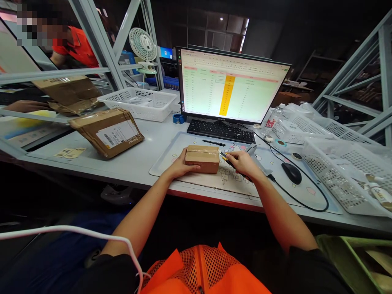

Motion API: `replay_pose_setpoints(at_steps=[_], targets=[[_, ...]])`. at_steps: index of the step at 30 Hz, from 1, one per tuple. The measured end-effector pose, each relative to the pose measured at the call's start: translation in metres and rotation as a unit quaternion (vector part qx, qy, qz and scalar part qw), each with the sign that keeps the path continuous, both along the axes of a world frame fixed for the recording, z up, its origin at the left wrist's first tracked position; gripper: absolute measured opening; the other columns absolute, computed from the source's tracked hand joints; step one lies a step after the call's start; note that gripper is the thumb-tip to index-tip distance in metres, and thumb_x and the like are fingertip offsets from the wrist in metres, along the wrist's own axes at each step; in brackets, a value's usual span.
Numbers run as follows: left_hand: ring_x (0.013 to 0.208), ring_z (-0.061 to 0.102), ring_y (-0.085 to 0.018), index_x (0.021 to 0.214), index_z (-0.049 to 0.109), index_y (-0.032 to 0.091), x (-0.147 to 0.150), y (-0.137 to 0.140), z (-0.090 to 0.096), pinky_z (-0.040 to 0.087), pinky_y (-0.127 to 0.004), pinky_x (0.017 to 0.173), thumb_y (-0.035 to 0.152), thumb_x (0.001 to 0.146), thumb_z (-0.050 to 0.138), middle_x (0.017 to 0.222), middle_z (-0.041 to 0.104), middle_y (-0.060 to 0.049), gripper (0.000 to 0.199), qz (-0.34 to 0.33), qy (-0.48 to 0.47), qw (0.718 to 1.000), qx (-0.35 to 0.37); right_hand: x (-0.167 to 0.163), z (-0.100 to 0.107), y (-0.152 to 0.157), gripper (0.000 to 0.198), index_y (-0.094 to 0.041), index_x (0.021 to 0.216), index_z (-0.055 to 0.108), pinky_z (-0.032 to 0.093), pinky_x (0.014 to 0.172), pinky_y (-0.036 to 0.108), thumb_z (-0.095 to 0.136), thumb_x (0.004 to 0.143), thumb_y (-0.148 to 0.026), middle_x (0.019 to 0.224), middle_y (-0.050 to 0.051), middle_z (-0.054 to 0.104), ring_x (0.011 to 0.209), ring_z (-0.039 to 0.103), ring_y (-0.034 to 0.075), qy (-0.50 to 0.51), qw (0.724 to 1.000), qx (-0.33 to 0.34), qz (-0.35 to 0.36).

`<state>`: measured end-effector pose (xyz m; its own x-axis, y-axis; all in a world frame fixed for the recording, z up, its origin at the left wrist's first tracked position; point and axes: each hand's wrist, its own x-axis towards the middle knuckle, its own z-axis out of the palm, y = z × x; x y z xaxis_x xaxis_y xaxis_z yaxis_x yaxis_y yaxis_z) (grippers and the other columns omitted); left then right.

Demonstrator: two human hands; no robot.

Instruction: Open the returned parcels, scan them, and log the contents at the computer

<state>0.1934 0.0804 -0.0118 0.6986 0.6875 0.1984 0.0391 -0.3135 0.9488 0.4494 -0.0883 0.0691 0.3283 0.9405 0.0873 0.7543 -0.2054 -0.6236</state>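
Gripping small cardboard box (202, 165) on desk mat (171, 147) by left end w/ L hand (183, 166), pinching blk/yellow tool (226, 159) in R hand (241, 163) at right end, can't tell if touching. Prob. early on: w/ top shut, nothing visibly opened yet. Looking plain brown, w/ shiny tape (203, 150) across top. Beyond: pen (213, 143), kbd (219, 131), then monitor (202, 92).

Matt brown cardboard box (202, 168) at centre, glossy clear tape (203, 150) along its top; orange mesh cloth vest (184, 266), bottom centre; smooth white plastic basket (157, 112), upper left.
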Motion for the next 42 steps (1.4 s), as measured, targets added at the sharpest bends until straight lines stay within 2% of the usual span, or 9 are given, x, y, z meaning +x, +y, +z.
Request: replay_pose_setpoints(at_steps=[6,12,15,18,20,22,26,32,42], targets=[[0.145,0.055,-0.039,0.151,0.041,0.019,0.007,-0.002,0.005,0.042,-0.056,0.125,0.052,0.065,0.098,0.152,0.059,-0.019,0.107,0.035,0.023,0.999,-0.005,0.002,-0.010,-0.017,0.035,-0.025,0.118,0.084,0.060,0.084,0.030,0.057,0.106,-0.043,0.120,0.006,0.077,0.104,0.072,0.026,-0.010,0.999,0.023,0.033],[0.157,0.039,-0.047,0.166,0.025,0.018,-0.007,-0.051,0.002,0.029,-0.064,0.129,0.063,0.071,0.092,0.169,0.037,-0.029,0.124,0.251,0.068,0.965,0.045,0.036,-0.009,-0.009,0.043,-0.022,0.130,0.079,0.060,0.074,0.033,0.055,0.107,-0.049,0.107,0.009,0.078,0.078,0.071,0.023,-0.002,0.998,0.018,-0.052],[0.128,0.068,-0.036,0.171,0.020,0.024,-0.036,-0.090,-0.007,0.050,-0.056,0.114,0.065,0.084,0.080,0.153,0.058,-0.022,0.114,0.111,0.057,0.992,0.008,0.046,-0.009,-0.003,0.052,-0.021,0.141,0.073,0.059,0.074,0.033,0.064,0.102,-0.055,0.102,0.009,0.077,0.073,0.069,0.022,-0.015,0.999,0.022,-0.041],[0.088,0.073,-0.023,0.160,0.046,0.027,-0.056,-0.103,-0.007,0.060,-0.044,0.092,0.059,0.093,0.072,0.107,0.075,-0.007,0.078,0.035,0.033,0.999,0.021,0.045,-0.012,0.000,0.056,-0.024,0.149,0.066,0.058,0.080,0.033,0.071,0.098,-0.047,0.113,0.008,0.076,0.081,0.071,0.023,-0.029,0.998,0.028,-0.039],[0.097,0.072,-0.025,0.146,0.059,0.025,-0.055,-0.088,-0.001,0.058,-0.046,0.100,0.056,0.090,0.077,0.107,0.073,-0.007,0.066,0.121,0.001,0.988,0.095,0.041,-0.013,-0.001,0.050,-0.023,0.147,0.066,0.058,0.085,0.034,0.069,0.100,-0.042,0.119,0.009,0.075,0.087,0.072,0.024,-0.037,0.998,0.030,-0.037],[0.126,0.066,-0.032,0.152,0.052,0.024,-0.043,-0.063,0.005,0.051,-0.052,0.115,0.056,0.079,0.088,0.136,0.067,-0.014,0.087,0.152,-0.035,0.980,0.123,0.036,-0.013,-0.005,0.045,-0.019,0.143,0.066,0.058,0.088,0.035,0.065,0.102,-0.040,0.119,0.011,0.075,0.091,0.073,0.025,-0.044,0.998,0.025,-0.040],[0.156,0.045,-0.042,0.171,0.023,0.031,-0.009,-0.021,0.007,0.043,-0.059,0.125,0.055,0.062,0.099,0.176,0.029,-0.022,0.135,-0.016,-0.030,0.999,0.002,0.028,-0.013,-0.024,0.041,-0.018,0.138,0.069,0.057,0.098,0.037,0.064,0.103,-0.038,0.121,0.011,0.076,0.107,0.073,0.027,-0.034,0.999,0.025,-0.015],[0.148,0.054,-0.041,0.170,0.029,0.023,0.002,-0.019,-0.001,0.042,-0.059,0.127,0.048,0.066,0.099,0.161,0.053,-0.018,0.127,-0.080,0.057,0.995,-0.032,0.017,-0.020,-0.049,0.051,-0.016,0.148,0.068,0.046,0.122,0.039,0.066,0.099,-0.033,0.146,0.011,0.067,0.137,0.063,0.028,-0.019,0.999,0.035,0.014],[0.152,0.051,-0.038,0.156,0.030,0.023,-0.002,-0.037,0.003,0.041,-0.056,0.128,0.049,0.071,0.097,0.162,0.051,-0.018,0.112,-0.081,0.034,0.996,-0.031,0.012,-0.025,-0.045,0.054,-0.013,0.146,0.070,0.050,0.121,0.045,0.066,0.097,-0.037,0.144,0.013,0.068,0.137,0.063,0.032,-0.011,0.995,0.088,0.052]])
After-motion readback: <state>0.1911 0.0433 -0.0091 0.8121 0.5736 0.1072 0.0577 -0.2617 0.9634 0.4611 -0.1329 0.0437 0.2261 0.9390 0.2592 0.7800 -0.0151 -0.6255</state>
